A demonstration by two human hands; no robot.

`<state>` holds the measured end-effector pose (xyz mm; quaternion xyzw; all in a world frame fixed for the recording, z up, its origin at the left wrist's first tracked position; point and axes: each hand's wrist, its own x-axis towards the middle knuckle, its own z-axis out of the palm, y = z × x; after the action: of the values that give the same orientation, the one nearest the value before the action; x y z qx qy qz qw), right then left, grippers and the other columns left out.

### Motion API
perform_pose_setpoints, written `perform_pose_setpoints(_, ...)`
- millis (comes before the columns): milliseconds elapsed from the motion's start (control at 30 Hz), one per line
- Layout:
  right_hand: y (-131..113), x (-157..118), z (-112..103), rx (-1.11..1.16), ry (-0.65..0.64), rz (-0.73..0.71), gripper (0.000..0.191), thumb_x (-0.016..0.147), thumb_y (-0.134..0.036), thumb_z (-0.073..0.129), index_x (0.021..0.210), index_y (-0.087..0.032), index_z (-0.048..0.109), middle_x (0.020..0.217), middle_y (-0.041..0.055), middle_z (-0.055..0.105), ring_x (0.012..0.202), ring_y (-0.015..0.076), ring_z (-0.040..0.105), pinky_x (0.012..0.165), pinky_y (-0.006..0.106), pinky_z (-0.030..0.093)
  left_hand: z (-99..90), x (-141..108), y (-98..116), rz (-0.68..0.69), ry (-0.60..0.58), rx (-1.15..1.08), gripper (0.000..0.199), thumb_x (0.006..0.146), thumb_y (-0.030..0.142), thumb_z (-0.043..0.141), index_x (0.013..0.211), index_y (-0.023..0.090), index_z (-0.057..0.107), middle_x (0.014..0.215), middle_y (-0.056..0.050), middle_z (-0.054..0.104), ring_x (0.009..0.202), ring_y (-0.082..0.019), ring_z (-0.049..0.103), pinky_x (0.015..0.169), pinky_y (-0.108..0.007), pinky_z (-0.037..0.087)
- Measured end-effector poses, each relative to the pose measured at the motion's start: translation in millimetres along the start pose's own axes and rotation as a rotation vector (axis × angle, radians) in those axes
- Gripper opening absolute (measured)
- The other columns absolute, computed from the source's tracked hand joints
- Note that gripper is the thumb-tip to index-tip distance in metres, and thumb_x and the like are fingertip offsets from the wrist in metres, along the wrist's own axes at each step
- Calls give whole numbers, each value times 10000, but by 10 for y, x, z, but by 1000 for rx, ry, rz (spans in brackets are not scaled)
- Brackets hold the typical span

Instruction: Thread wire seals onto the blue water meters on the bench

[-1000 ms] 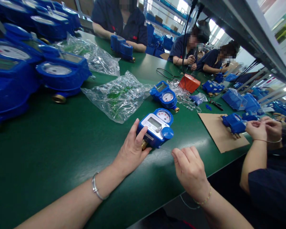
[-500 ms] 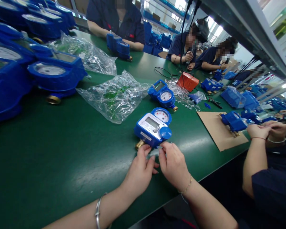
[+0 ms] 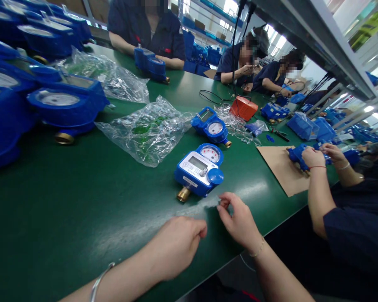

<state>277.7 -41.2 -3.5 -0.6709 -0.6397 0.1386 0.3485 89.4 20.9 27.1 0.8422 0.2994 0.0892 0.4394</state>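
Blue meter [image 3: 181, 172], one – white faceplate [image 3: 189, 168], blue round cap [image 3: 215, 176] at the near right corner, brass fitting [image 3: 183, 194] facing the near side. Location: on the green tabletop [image 3: 66, 201], just beyond the two hands, apart from both.

Left hand [image 3: 179, 243]: nearer than the meter, back uppermost, fingers curled in towards the thumb; whether anything is pinched, cannot tell. Silver bangle [image 3: 101, 282] on the wrist.

Right hand [image 3: 239, 218]: just beside the meter's near right corner, fingers bent, thumb close to the forefinger; a grip on anything thin cannot be made out.

Second meter [image 3: 209, 126], blue, one – behind the first, dial upward. Clear plastic bag [image 3: 148, 134], green contents, to its left. Orange box [image 3: 244, 109], beyond. Cardboard sheet [image 3: 272, 167], to the right, bearing a further meter under a co-worker's hands [image 3: 315, 157]. Large blue meters [image 3: 63, 115], grouped far left.
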Motion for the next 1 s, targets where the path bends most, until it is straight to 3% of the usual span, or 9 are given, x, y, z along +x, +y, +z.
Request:
perform_pose_setpoints(133, 71, -226, 95, 384, 50, 216, 131, 837, -253, 535, 937, -168, 532, 825, 13, 557, 669, 114, 584, 602, 234, 485, -130, -43, 89, -68, -356, -270, 209, 736, 153, 512, 800, 241, 691, 613, 31, 653, 554, -142, 595, 496, -198, 399)
perform_pose_setpoints(233, 37, -331, 168, 615, 134, 304, 157, 817, -309, 581, 871, -166, 545, 980, 39, 522, 574, 71, 573, 533, 218, 491, -177, 7, 88, -64, -417, -504, 246, 788, 173, 499, 942, 216, 687, 804, -1, 710, 700, -142, 648, 630, -207, 488)
perform_pose_setpoints(333, -35, -351, 185, 791, 196, 364, 184, 830, -343, 582, 857, -162, 564, 933, 43, 562, 567, 79, 586, 552, 229, 500, -170, 55, 64, 121, -273, -347, 271, 830, 160, 492, 1010, 255, 670, 912, 9, 708, 805, -132, 644, 744, -219, 479)
perform_pose_setpoints(467, -143, -313, 178, 1170, 230, 563, 269, 863, -428, 526, 890, -163, 560, 723, 14, 599, 491, 75, 563, 393, 149, 393, -63, 70, -4, 342, 92, -19, 225, 866, 186, 484, 955, 254, 679, 859, -18, 670, 811, -146, 608, 734, -250, 471)
perform_pose_setpoints(567, -218, -300, 176, 1339, 205, 623, 331, 852, -477, 526, 878, -152, 582, 689, 19, 607, 414, 40, 489, 335, 120, 297, 24, 65, -63, 404, 343, 125, 201, 849, 169, 504, 896, 239, 686, 996, -73, 596, 812, -161, 571, 695, -278, 483)
perform_pose_setpoints(633, -262, -309, 166, 1377, 128, 594, 313, 828, -451, 579, 898, -148, 605, 633, 11, 599, 415, 32, 473, 368, 116, 311, 58, 70, -88, 472, 367, 105, 193, 847, 136, 502, 906, 222, 665, 1051, -74, 592, 858, -163, 573, 738, -287, 490)
perform_pose_setpoints(733, -306, -332, 143, 1357, 55, 534, 253, 722, -303, 728, 909, -164, 630, 675, 1, 606, 509, 55, 543, 440, 127, 380, 80, 84, -99, 539, 279, 3, 191, 865, 103, 479, 955, 205, 613, 888, -17, 658, 856, -134, 596, 786, -253, 478)
perform_pose_setpoints(867, -295, -347, 145, 1286, 54, 518, 181, 787, -277, 661, 929, -171, 623, 669, 16, 630, 529, 81, 568, 498, 170, 435, 101, 79, -90, 407, 297, -23, 168, 867, 150, 510, 997, 224, 587, 846, 23, 674, 768, -105, 620, 723, -209, 464)
perform_pose_setpoints(1000, -255, -357, 202, 1222, 70, 510, 200, 858, -318, 570, 1006, -184, 576, 651, 10, 630, 537, 80, 558, 517, 173, 425, 120, 56, -62, 306, 276, -54, 124, 865, 155, 497, 863, 223, 600, 756, 46, 662, 684, -95, 620, 649, -194, 447)
